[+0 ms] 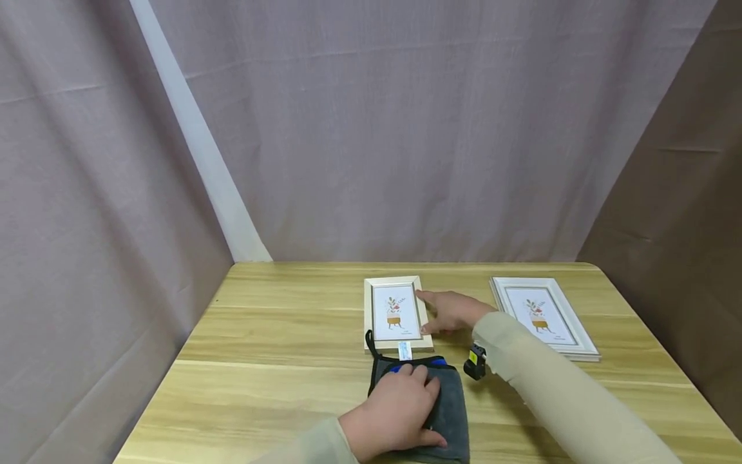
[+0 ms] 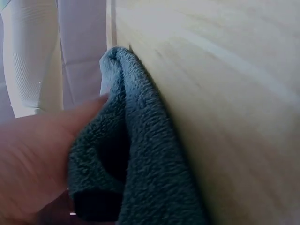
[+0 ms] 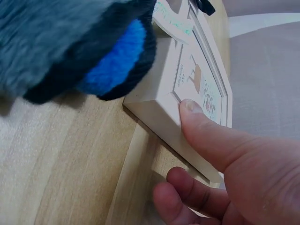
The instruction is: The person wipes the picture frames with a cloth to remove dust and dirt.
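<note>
A cream picture frame (image 1: 371, 309) with a plant print lies face up near the middle of the table. My right hand (image 1: 455, 310) holds its right edge. In the right wrist view the thumb (image 3: 199, 117) presses on the rim and other fingers curl low beside the frame's side. My left hand (image 1: 400, 406) grips a folded grey towel (image 1: 455, 406) just in front of the frame, fingertips at its far edge. Blue lining (image 3: 117, 58) shows in its fold, and a black loop (image 1: 370, 341) and white label (image 1: 404, 350) overlap the frame's near edge. The left wrist view shows the towel's bunched layers (image 2: 145, 136).
A second, white picture frame (image 1: 585, 338) lies face up at the right, beyond the right forearm. A small black device with a yellow label (image 1: 475, 362) sits at the right wrist. Grey curtains (image 1: 406, 142) hang behind the wooden table (image 1: 261, 361).
</note>
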`<state>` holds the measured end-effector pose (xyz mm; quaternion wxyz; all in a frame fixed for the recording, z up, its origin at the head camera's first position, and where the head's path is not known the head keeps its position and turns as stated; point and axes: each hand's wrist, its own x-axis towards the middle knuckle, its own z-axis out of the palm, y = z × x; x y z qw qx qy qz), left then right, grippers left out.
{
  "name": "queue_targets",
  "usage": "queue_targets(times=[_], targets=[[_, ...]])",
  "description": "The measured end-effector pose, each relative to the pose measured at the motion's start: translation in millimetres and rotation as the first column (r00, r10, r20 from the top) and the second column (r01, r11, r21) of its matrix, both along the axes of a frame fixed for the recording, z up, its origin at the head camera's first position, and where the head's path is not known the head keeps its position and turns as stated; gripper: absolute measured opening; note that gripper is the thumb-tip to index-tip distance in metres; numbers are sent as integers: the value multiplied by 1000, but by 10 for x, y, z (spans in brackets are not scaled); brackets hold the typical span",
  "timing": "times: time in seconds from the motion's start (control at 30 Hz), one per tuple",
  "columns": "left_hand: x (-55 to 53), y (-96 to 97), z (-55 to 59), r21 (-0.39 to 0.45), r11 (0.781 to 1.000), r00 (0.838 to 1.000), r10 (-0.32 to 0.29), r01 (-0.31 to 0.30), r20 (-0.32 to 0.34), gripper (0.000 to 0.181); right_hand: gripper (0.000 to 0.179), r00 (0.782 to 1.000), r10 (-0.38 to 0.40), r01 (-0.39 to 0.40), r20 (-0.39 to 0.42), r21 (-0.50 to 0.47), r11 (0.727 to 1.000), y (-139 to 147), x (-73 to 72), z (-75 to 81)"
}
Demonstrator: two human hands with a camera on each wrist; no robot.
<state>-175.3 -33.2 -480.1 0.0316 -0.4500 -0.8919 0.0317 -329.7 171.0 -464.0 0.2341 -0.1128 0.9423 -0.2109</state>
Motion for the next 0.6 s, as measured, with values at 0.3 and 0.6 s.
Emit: queue_targets(times=[0.3,0.6], targets=[[-6,-25,-93,30,999,998,-21,23,-63,54,103,1000,-2,2,0,16,1000,2,-1,-1],[-37,-49,-128,91,996,1000,12,-10,-19,36,103,1000,6,-7,5,30,1000,-5,-10,8]])
